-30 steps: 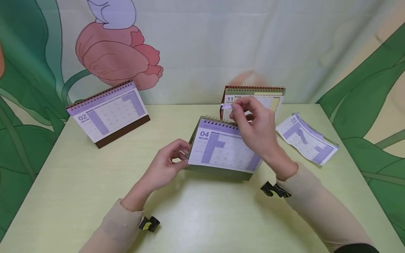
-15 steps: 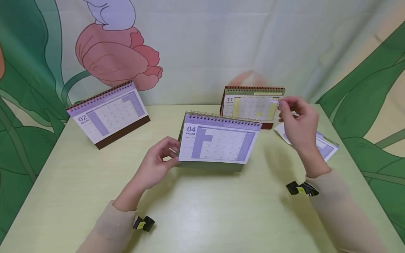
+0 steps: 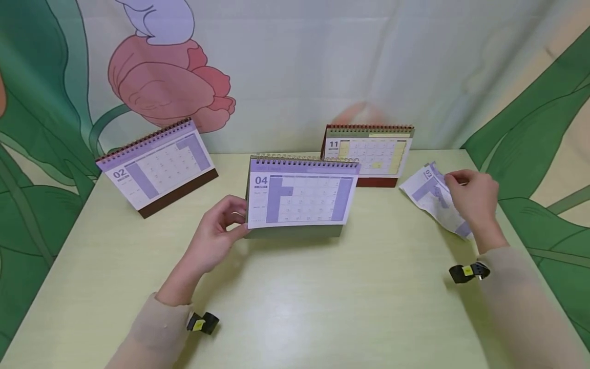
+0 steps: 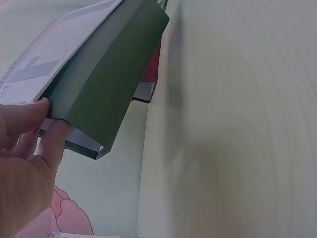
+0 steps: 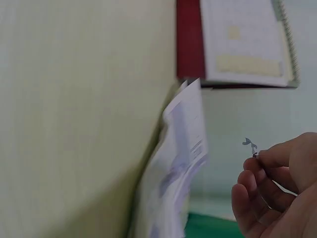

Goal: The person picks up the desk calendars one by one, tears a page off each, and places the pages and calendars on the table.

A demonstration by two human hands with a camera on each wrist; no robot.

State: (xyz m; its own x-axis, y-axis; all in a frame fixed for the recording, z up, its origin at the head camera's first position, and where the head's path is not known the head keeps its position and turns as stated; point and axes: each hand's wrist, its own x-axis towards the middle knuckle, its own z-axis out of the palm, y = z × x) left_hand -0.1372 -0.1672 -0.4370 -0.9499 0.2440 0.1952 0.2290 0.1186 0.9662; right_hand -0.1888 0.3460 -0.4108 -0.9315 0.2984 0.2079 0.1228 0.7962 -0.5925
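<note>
My left hand (image 3: pixel 213 237) grips the left edge of a green desk calendar (image 3: pixel 306 200) opened at page 04, thumb on the front and fingers behind. In the left wrist view the calendar's green base (image 4: pixel 116 79) appears raised off the table. Over at the right, my right hand (image 3: pixel 475 202) pinches a tiny purple-white paper scrap (image 5: pixel 251 147) between thumb and forefinger. Under and beside that hand lies a crumpled torn calendar sheet (image 3: pixel 426 192) marked 03, partly hidden by it.
A dark red calendar (image 3: pixel 373 159) showing 11 stands at the back, partly behind the green one. At the back left stands a brown calendar (image 3: pixel 161 164) showing 02. A patterned curtain (image 3: pixel 286 77) hangs behind the pale table (image 3: pixel 299 307).
The green calendar has shifted left and slightly back with my left hand. My right hand has moved from its top edge rightward and down over the torn sheet, still pinching the scrap.
</note>
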